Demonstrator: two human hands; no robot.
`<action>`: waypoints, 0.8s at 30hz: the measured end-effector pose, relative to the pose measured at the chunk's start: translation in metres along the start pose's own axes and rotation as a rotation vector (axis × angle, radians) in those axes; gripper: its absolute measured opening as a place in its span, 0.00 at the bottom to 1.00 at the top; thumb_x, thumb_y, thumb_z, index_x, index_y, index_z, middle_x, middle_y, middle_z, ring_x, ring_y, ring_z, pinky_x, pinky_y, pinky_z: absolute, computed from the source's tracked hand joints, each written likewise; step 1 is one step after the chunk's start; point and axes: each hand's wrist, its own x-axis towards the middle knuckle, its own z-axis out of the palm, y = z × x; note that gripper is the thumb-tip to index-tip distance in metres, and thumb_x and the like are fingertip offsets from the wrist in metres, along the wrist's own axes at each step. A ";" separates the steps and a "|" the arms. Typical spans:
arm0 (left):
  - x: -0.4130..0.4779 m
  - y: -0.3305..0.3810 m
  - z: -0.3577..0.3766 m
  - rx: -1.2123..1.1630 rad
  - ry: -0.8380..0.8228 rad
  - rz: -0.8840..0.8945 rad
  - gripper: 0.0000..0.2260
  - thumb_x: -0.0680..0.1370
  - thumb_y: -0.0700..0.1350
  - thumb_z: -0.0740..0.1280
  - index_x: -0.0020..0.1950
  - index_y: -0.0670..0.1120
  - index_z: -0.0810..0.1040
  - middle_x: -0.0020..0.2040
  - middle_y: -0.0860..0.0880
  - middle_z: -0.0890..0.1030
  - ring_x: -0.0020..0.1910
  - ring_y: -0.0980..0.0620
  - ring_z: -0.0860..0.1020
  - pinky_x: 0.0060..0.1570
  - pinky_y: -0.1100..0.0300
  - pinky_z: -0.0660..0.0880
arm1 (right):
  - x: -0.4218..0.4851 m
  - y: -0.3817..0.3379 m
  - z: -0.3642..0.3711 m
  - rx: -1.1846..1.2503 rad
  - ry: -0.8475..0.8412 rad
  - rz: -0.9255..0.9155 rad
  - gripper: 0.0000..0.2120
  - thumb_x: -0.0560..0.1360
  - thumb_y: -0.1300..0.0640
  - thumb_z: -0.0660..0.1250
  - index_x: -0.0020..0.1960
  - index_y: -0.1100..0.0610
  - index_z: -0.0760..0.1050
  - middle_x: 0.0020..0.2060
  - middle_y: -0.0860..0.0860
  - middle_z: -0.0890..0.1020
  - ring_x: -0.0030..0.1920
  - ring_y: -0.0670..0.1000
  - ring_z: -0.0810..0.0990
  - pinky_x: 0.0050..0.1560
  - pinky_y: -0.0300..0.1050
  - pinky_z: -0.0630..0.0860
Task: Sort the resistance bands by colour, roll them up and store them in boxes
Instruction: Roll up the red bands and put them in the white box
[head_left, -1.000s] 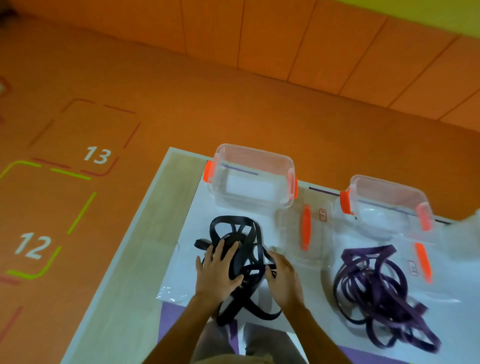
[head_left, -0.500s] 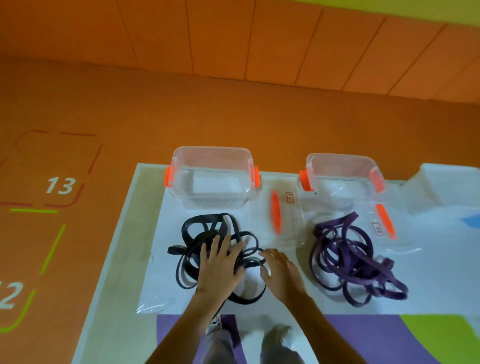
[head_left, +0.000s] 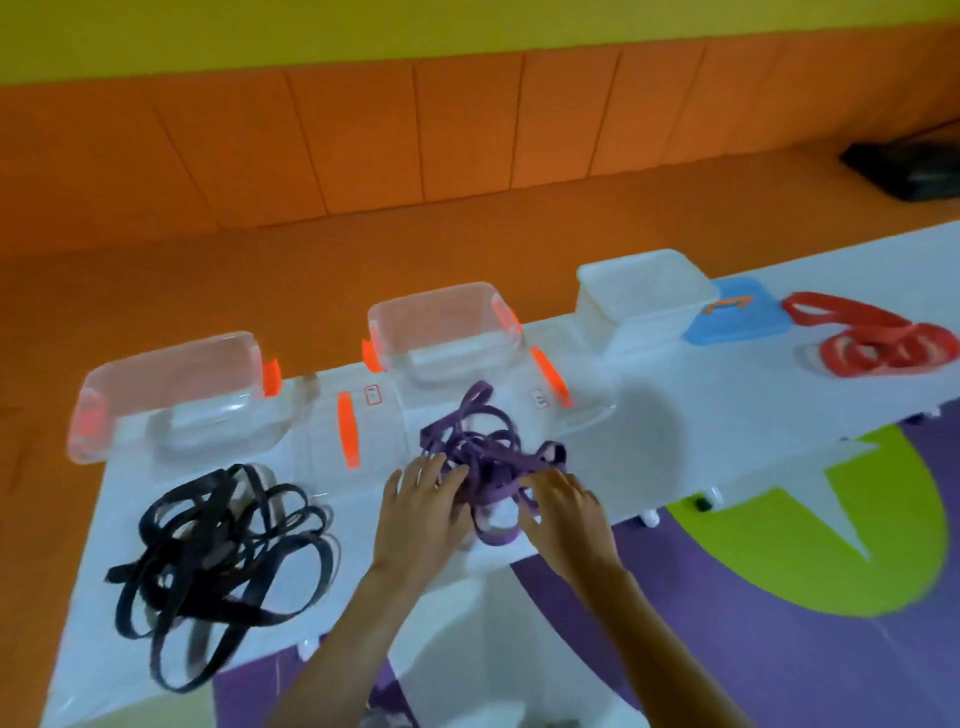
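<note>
The left hand lay flat, fingers spread, on the purple bands. The right hand touched them too; whether it gripped was unclear.

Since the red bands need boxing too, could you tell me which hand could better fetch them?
Probably the right hand: it touches the purple bands nearer the red bands; the left hand is farther.

View: head-worn single wide-angle camera.
Facing: forward and down onto the long white tabletop.
Range: close, above the tabletop's near edge.
</note>
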 end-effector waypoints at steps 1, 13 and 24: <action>0.005 0.026 0.002 0.005 0.008 0.031 0.21 0.76 0.53 0.75 0.68 0.49 0.82 0.69 0.44 0.80 0.71 0.39 0.77 0.70 0.41 0.73 | -0.008 0.025 -0.012 -0.023 0.012 0.016 0.12 0.79 0.52 0.68 0.61 0.51 0.80 0.58 0.48 0.82 0.58 0.55 0.81 0.53 0.49 0.76; 0.092 0.280 0.043 0.139 -0.070 0.309 0.22 0.84 0.56 0.61 0.77 0.53 0.70 0.72 0.52 0.73 0.74 0.47 0.70 0.70 0.49 0.68 | -0.055 0.265 -0.119 0.042 0.162 0.341 0.17 0.78 0.47 0.67 0.66 0.48 0.80 0.62 0.45 0.82 0.63 0.53 0.80 0.57 0.50 0.77; 0.248 0.462 0.105 0.015 -0.141 0.428 0.23 0.84 0.56 0.61 0.79 0.56 0.64 0.82 0.51 0.59 0.78 0.48 0.65 0.74 0.48 0.65 | 0.013 0.472 -0.178 0.024 0.115 0.502 0.19 0.79 0.45 0.66 0.69 0.46 0.77 0.66 0.45 0.79 0.65 0.52 0.78 0.61 0.50 0.75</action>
